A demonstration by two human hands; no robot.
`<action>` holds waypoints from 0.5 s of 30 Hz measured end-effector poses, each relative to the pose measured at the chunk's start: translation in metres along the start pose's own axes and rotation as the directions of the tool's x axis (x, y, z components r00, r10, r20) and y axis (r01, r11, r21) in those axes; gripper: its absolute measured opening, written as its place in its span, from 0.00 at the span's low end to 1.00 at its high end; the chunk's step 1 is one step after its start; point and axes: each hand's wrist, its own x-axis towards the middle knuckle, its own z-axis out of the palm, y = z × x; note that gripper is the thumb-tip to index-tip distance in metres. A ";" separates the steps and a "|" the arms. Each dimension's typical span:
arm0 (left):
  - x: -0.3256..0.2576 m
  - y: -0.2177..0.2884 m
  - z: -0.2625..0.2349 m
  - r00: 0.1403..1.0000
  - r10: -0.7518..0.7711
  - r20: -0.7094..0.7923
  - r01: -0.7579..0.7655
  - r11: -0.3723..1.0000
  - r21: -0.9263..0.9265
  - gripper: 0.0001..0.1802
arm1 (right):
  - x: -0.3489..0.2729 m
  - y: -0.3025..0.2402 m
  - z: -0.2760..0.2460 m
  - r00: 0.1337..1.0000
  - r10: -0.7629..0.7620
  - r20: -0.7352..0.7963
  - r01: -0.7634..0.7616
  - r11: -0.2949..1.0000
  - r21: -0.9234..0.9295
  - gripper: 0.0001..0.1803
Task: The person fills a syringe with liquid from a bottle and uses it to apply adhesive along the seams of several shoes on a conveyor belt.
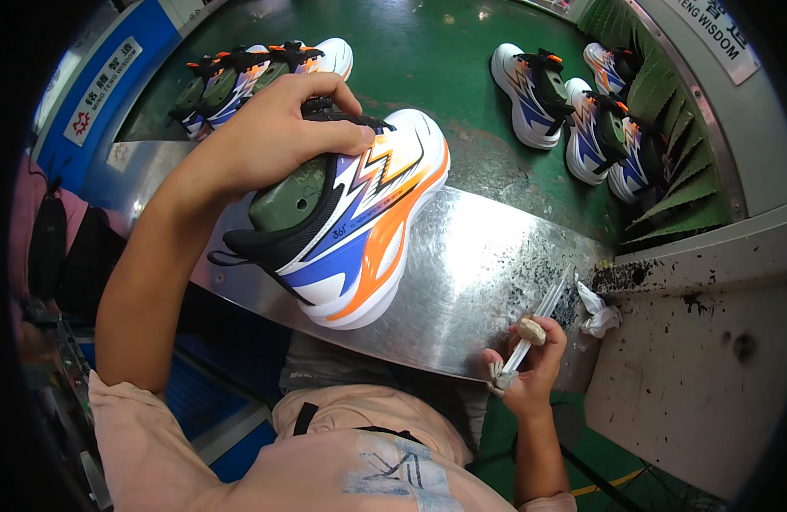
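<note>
A white, blue and orange sneaker (372, 222) is held up, tilted, above the near metal strip, its side toward me and its toe pointing away. My left hand (270, 128) is closed over its top around the lace area, thumb on the near side. Inside the black collar sits a green shoe last (293, 200). At the lower right, my right hand (537, 371) is closed around a slim translucent stick (550, 300). A beige lump (531, 331) is at the stick, by the fingers, and a greyish wad (501, 376) is at its lower end.
Several similar sneakers (231, 81) stand at the far left; more sneakers (530, 94) are at the far right beside green slatted flaps (679, 145). Dark specks and crumpled white paper (598, 311) lie by the stained panel (692, 341) on the right.
</note>
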 end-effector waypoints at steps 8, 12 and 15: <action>0.085 0.012 0.007 0.944 0.315 -0.101 -0.203 0.793 0.574 0.20 | 0.009 -0.008 0.008 0.999 -0.046 0.028 0.048 0.995 -0.089 0.39; 0.178 0.013 0.063 0.781 0.474 -0.406 -0.230 0.823 0.519 0.27 | 0.011 -0.003 -0.004 0.999 -0.037 -0.025 0.035 0.995 -0.096 0.35; 0.242 -0.070 0.116 0.597 0.800 -0.064 -0.609 0.503 0.613 0.23 | 0.009 -0.013 -0.011 1.000 -0.001 0.007 0.003 0.985 -0.172 0.33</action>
